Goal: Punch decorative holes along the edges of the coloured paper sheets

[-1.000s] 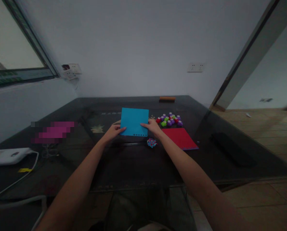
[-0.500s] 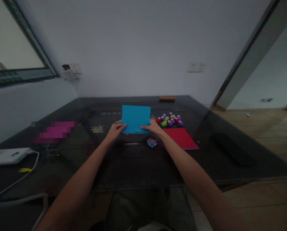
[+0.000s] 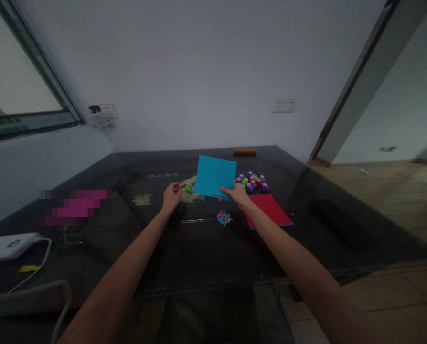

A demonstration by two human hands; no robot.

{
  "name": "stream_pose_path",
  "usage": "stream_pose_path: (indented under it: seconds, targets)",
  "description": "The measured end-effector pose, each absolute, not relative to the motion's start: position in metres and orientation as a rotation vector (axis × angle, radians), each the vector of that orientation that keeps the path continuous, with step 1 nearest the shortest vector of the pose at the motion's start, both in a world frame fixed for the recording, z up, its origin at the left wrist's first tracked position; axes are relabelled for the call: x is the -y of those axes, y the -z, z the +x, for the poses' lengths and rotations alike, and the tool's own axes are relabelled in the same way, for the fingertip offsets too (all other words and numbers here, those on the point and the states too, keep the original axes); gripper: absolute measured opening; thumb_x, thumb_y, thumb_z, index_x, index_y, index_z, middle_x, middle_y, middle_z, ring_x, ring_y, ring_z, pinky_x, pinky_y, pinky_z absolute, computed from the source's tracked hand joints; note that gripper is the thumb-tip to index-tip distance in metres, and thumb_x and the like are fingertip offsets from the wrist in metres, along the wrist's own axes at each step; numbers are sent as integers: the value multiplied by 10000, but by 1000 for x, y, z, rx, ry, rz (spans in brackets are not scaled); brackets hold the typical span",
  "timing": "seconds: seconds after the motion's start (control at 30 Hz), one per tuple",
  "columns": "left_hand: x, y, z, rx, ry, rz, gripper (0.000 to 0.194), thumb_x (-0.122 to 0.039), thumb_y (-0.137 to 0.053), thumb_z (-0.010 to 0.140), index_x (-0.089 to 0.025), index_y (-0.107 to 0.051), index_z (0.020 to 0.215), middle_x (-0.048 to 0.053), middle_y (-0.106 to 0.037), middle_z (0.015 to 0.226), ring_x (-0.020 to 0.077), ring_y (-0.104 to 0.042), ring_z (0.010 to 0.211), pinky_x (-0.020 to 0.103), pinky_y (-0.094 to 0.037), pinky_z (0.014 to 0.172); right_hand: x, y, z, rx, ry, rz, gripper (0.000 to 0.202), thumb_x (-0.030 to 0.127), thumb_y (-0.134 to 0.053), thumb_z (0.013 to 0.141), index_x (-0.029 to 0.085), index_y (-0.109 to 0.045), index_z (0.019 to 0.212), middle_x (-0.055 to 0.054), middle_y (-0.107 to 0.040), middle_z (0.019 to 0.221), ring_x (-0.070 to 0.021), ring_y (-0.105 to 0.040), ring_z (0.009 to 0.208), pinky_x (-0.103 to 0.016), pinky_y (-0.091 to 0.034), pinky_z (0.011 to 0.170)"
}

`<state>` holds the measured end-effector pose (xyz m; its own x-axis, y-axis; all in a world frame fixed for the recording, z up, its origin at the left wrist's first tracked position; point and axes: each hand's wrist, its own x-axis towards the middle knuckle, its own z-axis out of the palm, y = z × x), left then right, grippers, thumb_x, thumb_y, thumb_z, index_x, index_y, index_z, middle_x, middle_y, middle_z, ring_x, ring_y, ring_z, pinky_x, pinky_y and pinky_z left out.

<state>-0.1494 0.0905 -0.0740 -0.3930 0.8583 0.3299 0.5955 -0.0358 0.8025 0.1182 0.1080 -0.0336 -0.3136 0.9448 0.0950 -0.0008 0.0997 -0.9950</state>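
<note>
My right hand (image 3: 238, 194) pinches a blue sheet of card (image 3: 216, 177) at its lower right edge. A row of small dark holes or marks runs along that lower edge, and the sheet is held up at a tilt. My left hand (image 3: 171, 198) is off the sheet, fingers bent and apart, just left of a small green craft punch (image 3: 188, 188). It seems not to touch the punch. Several purple, green and red craft punches (image 3: 252, 182) cluster behind my right hand. A small heap of coloured bits (image 3: 224, 218) lies on the table in front of the sheet.
Red card (image 3: 271, 210) lies right of my right forearm. A long black object (image 3: 338, 222) rests on the right of the dark table (image 3: 199, 258). At the left are a white device (image 3: 11, 246) with a cable and a blurred pink object (image 3: 79, 205). An orange-brown bar (image 3: 245, 151) sits by the wall.
My left hand has let go of the blue card and moved beside the green punch, which now shows. My right hand keeps the card, which has shifted right and tilted.
</note>
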Motion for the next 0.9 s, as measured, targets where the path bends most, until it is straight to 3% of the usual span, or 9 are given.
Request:
stream_pose_path:
  seconds: [0.1, 0.3, 0.47, 0.7, 0.9]
  targets:
    - [-104, 77, -142, -2096, -1245, 1599, 382, -311, -552, 771, -132, -546, 1108, 146, -612, 1113, 233, -587, 973, 325, -435, 814, -103, 32, 130, 1413, -1342, -1037, 224, 260, -643, 706, 106, -608, 866, -92, -691, 696, -194, -627, 477, -255, -433, 388]
    - [-114, 76, -122, -2474, -896, 1759, 569, -590, -565, 699, -151, -609, 1058, 205, -585, 1107, 367, -504, 1056, 416, -401, 823, -84, 32, 144, 1286, -1378, -980, 277, 218, -681, 645, 110, -608, 891, -79, -699, 709, -199, -647, 512, -257, -471, 426]
    - [-110, 77, -123, -2454, -895, 1816, 459, -507, -548, 748, -178, -642, 1054, 194, -585, 1099, 370, -508, 1038, 421, -400, 804, -70, 35, 143, 1210, -1386, -955, 339, 271, -736, 566, 111, -625, 843, -81, -702, 739, -199, -649, 524, -268, -494, 463]
    - [-108, 80, -131, -2256, -1097, 1758, 416, -457, -565, 751, -207, -623, 1078, 127, -655, 1045, 291, -585, 958, 335, -417, 756, -70, 35, 144, 1206, -1349, -927, 416, 295, -755, 526, 113, -635, 880, -95, -706, 828, -200, -654, 563, -330, -543, 588]
    - [-115, 78, -116, -1865, -1348, 1665, 403, -369, -657, 672, -154, -645, 1011, 101, -678, 919, 216, -613, 753, 302, -453, 692, -75, 38, 146, 1129, -1329, -919, 434, 249, -752, 508, 103, -625, 897, -111, -701, 876, -205, -656, 594, -342, -555, 592]
